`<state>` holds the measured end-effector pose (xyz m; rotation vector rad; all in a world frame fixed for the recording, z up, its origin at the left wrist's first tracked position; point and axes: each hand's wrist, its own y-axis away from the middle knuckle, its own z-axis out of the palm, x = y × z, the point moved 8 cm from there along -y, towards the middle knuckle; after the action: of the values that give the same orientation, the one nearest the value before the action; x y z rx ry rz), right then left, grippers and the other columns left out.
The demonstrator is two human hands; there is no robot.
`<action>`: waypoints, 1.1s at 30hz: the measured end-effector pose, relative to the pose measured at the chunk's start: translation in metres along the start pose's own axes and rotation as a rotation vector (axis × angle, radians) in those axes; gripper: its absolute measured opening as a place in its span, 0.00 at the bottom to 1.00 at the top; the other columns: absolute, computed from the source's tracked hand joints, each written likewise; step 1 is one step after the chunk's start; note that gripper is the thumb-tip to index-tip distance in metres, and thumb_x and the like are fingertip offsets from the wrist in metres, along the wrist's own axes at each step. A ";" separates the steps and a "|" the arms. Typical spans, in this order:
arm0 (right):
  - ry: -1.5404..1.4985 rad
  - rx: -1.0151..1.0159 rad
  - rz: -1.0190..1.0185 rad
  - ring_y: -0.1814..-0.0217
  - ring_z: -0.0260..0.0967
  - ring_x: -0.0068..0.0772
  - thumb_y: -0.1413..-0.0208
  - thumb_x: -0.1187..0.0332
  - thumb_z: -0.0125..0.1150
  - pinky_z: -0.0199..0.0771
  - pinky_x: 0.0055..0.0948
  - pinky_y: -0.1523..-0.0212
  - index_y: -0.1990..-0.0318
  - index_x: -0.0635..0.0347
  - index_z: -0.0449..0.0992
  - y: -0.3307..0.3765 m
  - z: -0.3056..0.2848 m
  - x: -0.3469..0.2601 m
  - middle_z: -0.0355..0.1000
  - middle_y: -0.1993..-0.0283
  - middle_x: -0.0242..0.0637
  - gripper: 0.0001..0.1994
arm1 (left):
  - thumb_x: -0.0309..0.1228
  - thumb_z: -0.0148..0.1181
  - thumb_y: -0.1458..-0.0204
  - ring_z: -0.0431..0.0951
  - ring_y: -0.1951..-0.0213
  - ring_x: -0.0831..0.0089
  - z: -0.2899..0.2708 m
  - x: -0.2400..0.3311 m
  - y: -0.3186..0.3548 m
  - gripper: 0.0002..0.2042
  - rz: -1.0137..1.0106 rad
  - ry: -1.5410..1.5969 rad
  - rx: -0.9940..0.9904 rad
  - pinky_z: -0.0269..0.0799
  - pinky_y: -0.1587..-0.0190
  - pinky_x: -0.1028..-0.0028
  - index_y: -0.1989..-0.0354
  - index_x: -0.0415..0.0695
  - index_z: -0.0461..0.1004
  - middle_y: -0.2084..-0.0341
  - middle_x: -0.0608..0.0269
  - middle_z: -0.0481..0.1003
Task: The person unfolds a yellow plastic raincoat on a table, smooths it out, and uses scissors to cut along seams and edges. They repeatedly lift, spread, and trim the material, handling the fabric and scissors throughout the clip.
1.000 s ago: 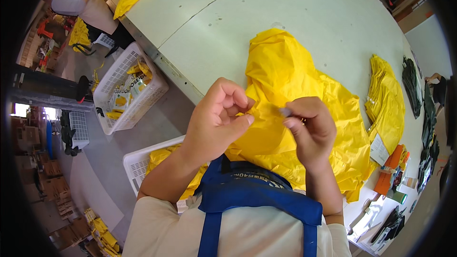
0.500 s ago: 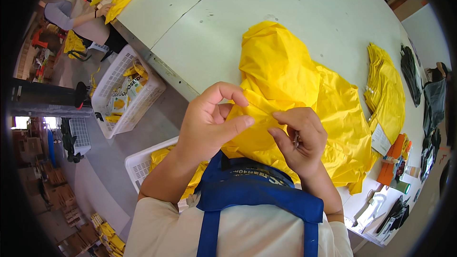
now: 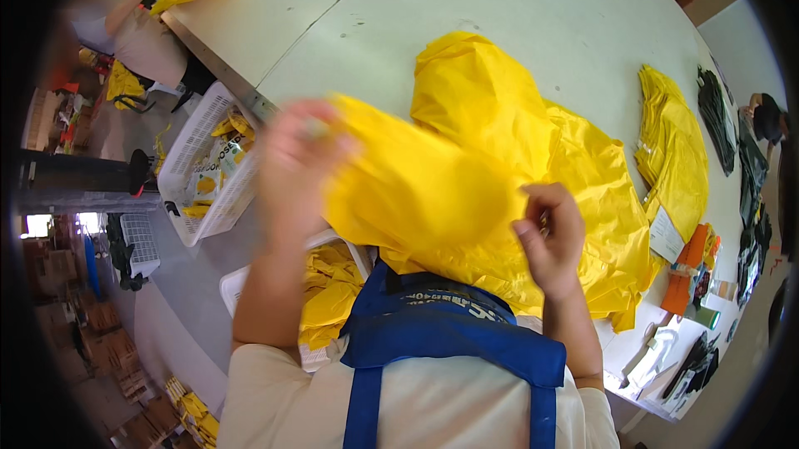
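Observation:
A glossy, crumpled yellow waterproof cloth [image 3: 487, 108] lies in front of me on the pale table. My left hand [image 3: 304, 145], smeared by motion, grips one end of it and holds a blurred flap stretched out to the left. My right hand [image 3: 553, 237] is at the right end of that flap, its fingers curled in. Its index fingertip is by the yellow cloth, and what the curled fingers hold, if anything, is hidden.
White baskets [image 3: 181, 149] with yellow goods stand left of the table. A stack of folded yellow cloth [image 3: 672, 145], dark folded pieces [image 3: 717, 120] and an orange box [image 3: 687, 278] lie to the right. At the far left another person [image 3: 150, 41] handles yellow cloth.
My left hand has moved left and up, drawing a flap of yellow cloth with it. My right hand has shifted slightly right. The other person's hand has moved up.

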<state>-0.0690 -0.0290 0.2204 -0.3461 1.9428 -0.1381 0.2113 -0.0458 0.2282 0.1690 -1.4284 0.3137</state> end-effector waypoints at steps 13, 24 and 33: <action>0.402 1.403 1.085 0.60 0.70 0.35 0.46 0.64 0.57 0.71 0.29 0.60 0.54 0.70 0.70 0.432 -0.357 0.304 0.71 0.59 0.40 0.18 | 0.29 0.60 0.50 0.54 0.36 0.60 -0.119 -0.198 -0.046 0.41 -0.180 -0.721 -0.189 0.51 0.36 0.67 0.32 0.47 0.38 0.35 0.51 0.49; -0.244 1.374 1.003 0.78 0.62 0.20 0.44 0.59 0.56 0.60 0.16 0.79 0.51 0.55 0.66 0.388 -0.283 0.259 0.69 0.67 0.30 0.17 | 0.29 0.53 0.46 0.68 0.46 0.72 -0.070 -0.163 -0.044 0.21 -0.562 -0.862 -0.749 0.61 0.45 0.74 0.42 0.43 0.64 0.47 0.62 0.70; -0.487 1.268 0.446 0.80 0.58 0.17 0.42 0.71 0.45 0.56 0.14 0.80 0.74 0.58 0.67 0.387 -0.459 0.277 0.63 0.79 0.29 0.08 | 0.32 0.47 0.42 0.68 0.45 0.61 -0.103 -0.008 -0.137 0.21 -0.475 0.155 -0.335 0.65 0.43 0.62 0.41 0.38 0.59 0.44 0.52 0.65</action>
<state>-0.6571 0.2249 0.0551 0.8121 1.1001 -0.8398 0.3508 -0.1456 0.2158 0.1987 -1.2240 -0.2964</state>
